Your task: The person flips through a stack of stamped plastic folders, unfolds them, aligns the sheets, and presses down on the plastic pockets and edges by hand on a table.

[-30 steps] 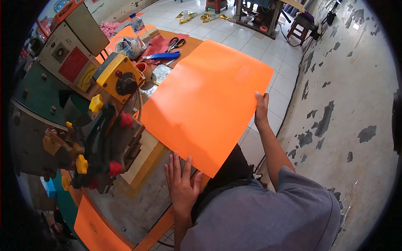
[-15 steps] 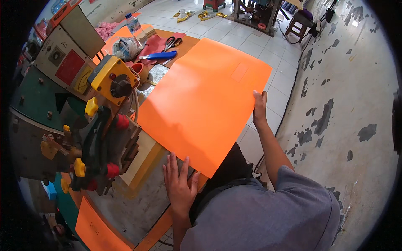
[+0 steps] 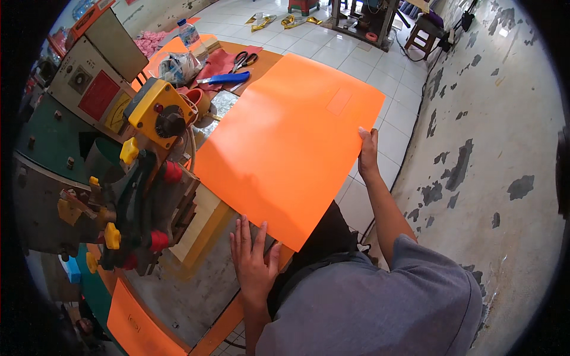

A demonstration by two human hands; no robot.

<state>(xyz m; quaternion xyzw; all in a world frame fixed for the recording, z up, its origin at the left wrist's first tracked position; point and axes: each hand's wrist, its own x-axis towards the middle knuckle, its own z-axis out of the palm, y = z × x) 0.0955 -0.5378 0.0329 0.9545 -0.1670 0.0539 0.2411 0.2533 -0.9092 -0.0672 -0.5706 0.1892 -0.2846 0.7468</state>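
Observation:
A large bright orange sheet (image 3: 285,142) lies across the work table and overhangs its right side. It carries a faint rectangular outline near its far right corner. My right hand (image 3: 368,151) grips the sheet's right edge, its fingers partly hidden underneath. At the near left edge my left hand (image 3: 255,255) rests flat, fingers spread, with the fingertips at the sheet's border. Left of the sheet stands a machine with a yellow control box (image 3: 160,113), a black dial and yellow and red knobs. Below its head lies a pale board (image 3: 205,228), partly under the sheet.
Behind the sheet are scissors (image 3: 244,60), a blue-handled cutter (image 3: 224,78), a plastic bag (image 3: 178,68) and a water bottle (image 3: 188,34). Another orange piece (image 3: 139,323) lies at lower left. A peeling wall (image 3: 475,178) runs along the right, beside a tiled floor (image 3: 395,121).

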